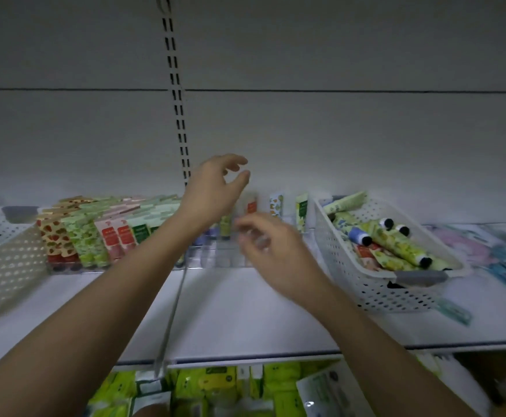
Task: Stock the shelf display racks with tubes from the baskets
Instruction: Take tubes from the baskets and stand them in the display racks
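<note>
Neither hand holds anything. Left hand (215, 188) is raised above the rack (215, 257), fingers loosely spread, thumb and forefinger apart with nothing between them. Right hand (275, 248) hangs lower, over the rack's front; it is blurred, and its fingers look relaxed and bare.

Tubes (95, 233) stand packed in rows in the rack's left part, patterned red, green and pink. Further right only a few tubes (301, 212) stand upright at the back, well spaced. Just right of the rack a white perforated basket (350, 266) sits on the shelf (230, 311), holding loose tubes (396, 242) with black caps, lying jumbled. Another white basket (2, 254) sits at the far left, its contents out of sight.
</note>
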Available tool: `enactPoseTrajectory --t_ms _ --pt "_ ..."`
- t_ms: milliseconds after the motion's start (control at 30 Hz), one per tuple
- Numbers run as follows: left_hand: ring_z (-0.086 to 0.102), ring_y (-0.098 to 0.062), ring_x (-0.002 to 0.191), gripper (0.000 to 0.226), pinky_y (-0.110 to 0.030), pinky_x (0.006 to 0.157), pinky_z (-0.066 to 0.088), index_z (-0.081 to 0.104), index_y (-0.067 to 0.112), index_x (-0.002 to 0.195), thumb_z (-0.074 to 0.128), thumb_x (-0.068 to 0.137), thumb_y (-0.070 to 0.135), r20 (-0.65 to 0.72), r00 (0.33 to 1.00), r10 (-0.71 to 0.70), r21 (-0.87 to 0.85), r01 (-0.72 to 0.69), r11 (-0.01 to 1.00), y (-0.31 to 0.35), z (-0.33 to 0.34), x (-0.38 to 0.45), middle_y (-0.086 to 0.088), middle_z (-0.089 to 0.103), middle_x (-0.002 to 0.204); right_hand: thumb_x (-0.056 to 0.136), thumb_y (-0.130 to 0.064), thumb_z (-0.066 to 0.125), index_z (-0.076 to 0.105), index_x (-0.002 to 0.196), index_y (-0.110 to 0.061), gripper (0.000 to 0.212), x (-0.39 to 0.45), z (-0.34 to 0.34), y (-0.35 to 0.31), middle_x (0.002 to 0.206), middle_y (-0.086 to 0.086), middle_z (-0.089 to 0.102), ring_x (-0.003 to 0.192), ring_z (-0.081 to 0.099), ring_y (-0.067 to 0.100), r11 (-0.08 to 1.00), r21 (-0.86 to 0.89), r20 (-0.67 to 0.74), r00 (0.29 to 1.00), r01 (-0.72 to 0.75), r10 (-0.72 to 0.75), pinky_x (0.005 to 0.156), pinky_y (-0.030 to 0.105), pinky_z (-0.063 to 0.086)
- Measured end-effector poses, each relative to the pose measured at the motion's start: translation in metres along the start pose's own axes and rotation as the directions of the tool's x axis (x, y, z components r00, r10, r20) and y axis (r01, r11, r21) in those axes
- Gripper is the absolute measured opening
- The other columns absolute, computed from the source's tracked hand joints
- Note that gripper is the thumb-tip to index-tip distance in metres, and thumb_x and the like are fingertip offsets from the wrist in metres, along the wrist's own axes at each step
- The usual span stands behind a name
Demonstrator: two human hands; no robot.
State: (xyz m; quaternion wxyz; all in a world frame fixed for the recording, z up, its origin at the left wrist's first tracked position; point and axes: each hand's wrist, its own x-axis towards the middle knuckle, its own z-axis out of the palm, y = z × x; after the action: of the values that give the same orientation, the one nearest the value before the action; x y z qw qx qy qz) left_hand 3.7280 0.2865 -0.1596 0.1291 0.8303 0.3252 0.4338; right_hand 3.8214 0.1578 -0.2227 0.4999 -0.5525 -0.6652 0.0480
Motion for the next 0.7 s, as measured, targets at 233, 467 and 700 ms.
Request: enactPoseTrajectory --t_ms 233,467,700 --pt "0.059 -0.009 0.092 0.025 -0.011 0.074 0.04 0.069 0.024 0.112 0.068 0.088 0.025 0.141 0.982 0.127 -0.268 -0.085 0.96 0.067 0.073 -0.016 0.005 0.067 0.107 0.089 -0.015 0.062 0.067 0.092 -0.032 0.017 0.005 -0.131 0.026 0.085 -0.012 0.068 0.076 0.061 0.003 0.947 -0.147 -0.222 0.943 -0.285 0.249 0.064 0.014 0.048" --pt "0.055 -0.003 0.097 0.024 -0.011 0.082 0.04 0.072 0.019 0.11 0.069 0.087 0.015 0.387 0.885 0.26 -0.315 -0.139 0.939 0.097 0.128 -0.02 0.003 0.066 0.113 0.088 -0.02 0.067 0.068 0.095 -0.026 0.009 -0.016 -0.193 0.068 0.089 -0.007 0.068 0.077 0.062 0.006 0.774 -0.392 -0.225 0.867 -0.498 0.444 0.064 0.019 0.048" --pt "0.06 -0.007 0.101 0.031 -0.028 0.088 0.05 0.074 0.023 0.11 0.067 0.082 0.012 0.626 0.726 0.286 -0.261 -0.151 0.954 0.099 0.143 -0.009 0.009 0.069 0.112 0.083 -0.02 0.073 0.067 0.094 -0.026 0.014 -0.02 -0.197 0.086 0.086 -0.008 0.066 0.074 0.059 0.003 0.725 -0.461 -0.12 0.846 -0.511 0.52 0.06 0.013 0.044"
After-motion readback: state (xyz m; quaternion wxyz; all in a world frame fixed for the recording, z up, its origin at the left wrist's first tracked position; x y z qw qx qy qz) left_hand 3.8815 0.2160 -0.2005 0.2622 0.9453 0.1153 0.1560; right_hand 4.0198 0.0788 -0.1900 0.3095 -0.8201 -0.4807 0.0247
